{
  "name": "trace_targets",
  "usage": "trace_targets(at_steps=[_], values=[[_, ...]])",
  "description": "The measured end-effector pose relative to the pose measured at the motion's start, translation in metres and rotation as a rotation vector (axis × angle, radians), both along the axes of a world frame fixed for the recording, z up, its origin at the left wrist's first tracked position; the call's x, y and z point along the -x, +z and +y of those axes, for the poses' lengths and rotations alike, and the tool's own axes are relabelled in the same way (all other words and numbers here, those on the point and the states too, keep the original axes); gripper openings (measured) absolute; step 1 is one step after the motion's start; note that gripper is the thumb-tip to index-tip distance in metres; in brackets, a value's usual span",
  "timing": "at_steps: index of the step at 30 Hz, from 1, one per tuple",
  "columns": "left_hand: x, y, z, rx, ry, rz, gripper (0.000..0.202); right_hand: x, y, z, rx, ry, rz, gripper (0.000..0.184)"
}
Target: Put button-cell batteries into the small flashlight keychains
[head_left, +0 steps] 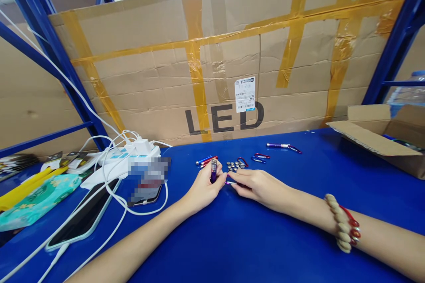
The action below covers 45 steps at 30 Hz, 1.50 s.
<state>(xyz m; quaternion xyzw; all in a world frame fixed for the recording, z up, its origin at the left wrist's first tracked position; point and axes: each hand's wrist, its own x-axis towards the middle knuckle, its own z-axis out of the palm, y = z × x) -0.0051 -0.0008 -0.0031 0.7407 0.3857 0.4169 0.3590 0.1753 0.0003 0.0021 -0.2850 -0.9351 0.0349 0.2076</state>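
Note:
My left hand (203,189) is closed around a small purple flashlight (213,172), its silver end pointing up. Close beside it, my right hand (260,186) pinches a small purple carabiner (229,182) near the left thumb; whether it is joined to the flashlight I cannot tell. Just beyond the hands lie several silver button cells (235,167) and a red carabiner (244,162). Blue and red metal tubes (208,160) rest behind my left hand. Further right are a red carabiner (262,155), a blue carabiner (258,159) and another purple flashlight (279,145) with a carabiner attached.
On the left, white cables run from a power strip (141,152) past a phone (84,214) and a second, partly blurred phone (148,196). An open cardboard box (372,141) stands at right. A large cardboard sheet (159,88) backs the blue table (232,247).

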Motion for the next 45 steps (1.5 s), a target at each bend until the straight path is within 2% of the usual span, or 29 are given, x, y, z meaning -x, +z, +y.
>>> trace_targets(at_steps=[11,16,20,24,28,35,45], values=[[0.000,-0.001,-0.001,-0.005,-0.031,-0.006,0.025,0.002,-0.001,0.001,0.036,0.033,0.143,0.024],[-0.001,0.005,-0.005,0.092,-0.047,-0.053,0.027,0.000,-0.002,0.004,-0.029,0.032,0.201,0.023],[-0.002,0.010,-0.009,0.179,-0.078,-0.051,0.027,-0.005,-0.001,0.010,-0.103,-0.045,0.271,0.025],[-0.001,0.009,-0.010,0.065,-0.087,0.035,0.025,-0.009,0.001,0.012,-0.200,-0.108,0.371,0.028],[-0.001,0.009,-0.010,-0.071,-0.118,0.180,0.026,-0.007,0.002,0.009,-0.305,-0.072,0.419,0.029],[0.000,0.010,-0.012,-0.132,-0.176,0.322,0.030,-0.004,0.000,0.006,-0.389,-0.019,0.344,0.031],[0.000,0.007,-0.011,-0.128,-0.182,0.324,0.031,-0.002,-0.005,0.006,-0.406,-0.001,0.319,0.029]])
